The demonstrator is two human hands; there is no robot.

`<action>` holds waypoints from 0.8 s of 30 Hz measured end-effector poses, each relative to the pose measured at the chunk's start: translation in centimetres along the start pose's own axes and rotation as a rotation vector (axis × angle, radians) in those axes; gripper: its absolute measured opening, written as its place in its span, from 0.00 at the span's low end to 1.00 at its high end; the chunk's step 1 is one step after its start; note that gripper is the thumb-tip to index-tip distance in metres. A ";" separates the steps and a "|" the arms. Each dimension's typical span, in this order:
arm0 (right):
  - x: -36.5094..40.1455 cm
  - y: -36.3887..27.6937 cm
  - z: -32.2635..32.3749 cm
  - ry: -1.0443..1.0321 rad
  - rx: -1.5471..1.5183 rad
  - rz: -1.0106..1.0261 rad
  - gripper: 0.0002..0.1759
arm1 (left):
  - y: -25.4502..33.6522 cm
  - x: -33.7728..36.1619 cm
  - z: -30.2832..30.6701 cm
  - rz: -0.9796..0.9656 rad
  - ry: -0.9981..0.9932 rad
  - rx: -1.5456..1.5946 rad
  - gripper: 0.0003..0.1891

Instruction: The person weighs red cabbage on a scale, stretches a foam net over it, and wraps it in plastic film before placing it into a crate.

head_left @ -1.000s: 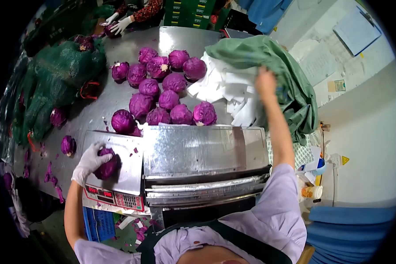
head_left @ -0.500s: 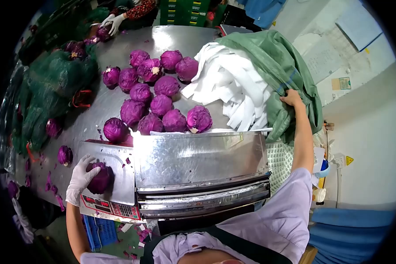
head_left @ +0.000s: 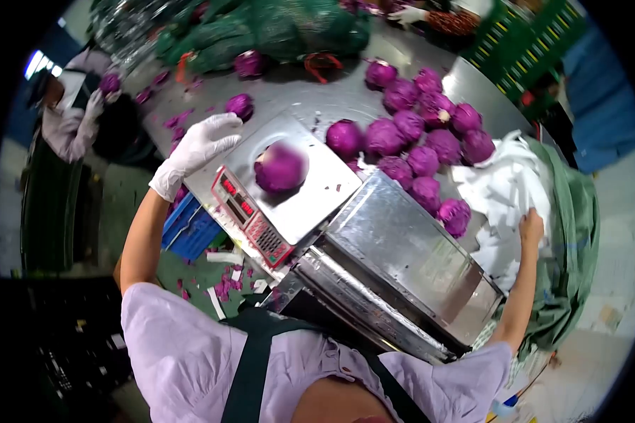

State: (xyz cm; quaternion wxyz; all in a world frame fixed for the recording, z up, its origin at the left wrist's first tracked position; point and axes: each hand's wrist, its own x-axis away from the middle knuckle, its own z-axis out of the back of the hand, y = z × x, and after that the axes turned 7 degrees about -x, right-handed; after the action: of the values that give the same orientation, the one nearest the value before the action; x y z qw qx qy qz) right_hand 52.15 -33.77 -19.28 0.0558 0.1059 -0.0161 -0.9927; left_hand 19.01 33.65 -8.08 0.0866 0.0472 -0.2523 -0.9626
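Observation:
A red cabbage (head_left: 280,168) rests on the steel pan of a scale (head_left: 317,187) with a lit red display. My left hand (head_left: 208,141), in a white glove, is off the cabbage, at the pan's upper left edge, fingers apart and holding nothing. My bare right hand (head_left: 531,227) is at the pile of white strips (head_left: 511,176), its fingers closed; what they hold is too small to make out. Beside the strips lies a green sack (head_left: 575,240). Several cabbages (head_left: 423,161) stand grouped between the scale and the strips.
A steel wrapping machine (head_left: 402,247) adjoins the scale. Green net sacks (head_left: 261,32) lie across the table's far side. A person (head_left: 70,113) at the left holds a cabbage. Another person's gloved hand (head_left: 408,15) shows at the top. A blue basket (head_left: 190,225) is below the scale.
The view has turned towards the left. My left hand has let go of the cabbage on the scale and moved away from it. My right hand has gone from the green sack to the white strips.

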 end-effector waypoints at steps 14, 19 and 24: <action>28.9 -30.0 18.3 -0.840 -1.253 0.348 0.19 | 15.0 12.6 -11.9 0.084 -0.258 1.394 0.16; 27.7 -31.1 20.7 -0.425 -1.428 0.435 0.43 | 14.6 12.3 -12.3 -0.167 -0.414 0.879 0.14; 28.4 -29.8 18.5 -0.213 -1.199 0.214 0.18 | 15.3 11.2 -10.6 -0.354 -0.472 0.670 0.17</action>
State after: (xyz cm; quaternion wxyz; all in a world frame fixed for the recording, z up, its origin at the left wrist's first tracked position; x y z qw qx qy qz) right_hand 17.47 -7.03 -8.42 0.2031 -0.0459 0.5287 -0.8229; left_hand 11.61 13.32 -10.27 -0.1594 -0.1059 -0.5511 -0.8122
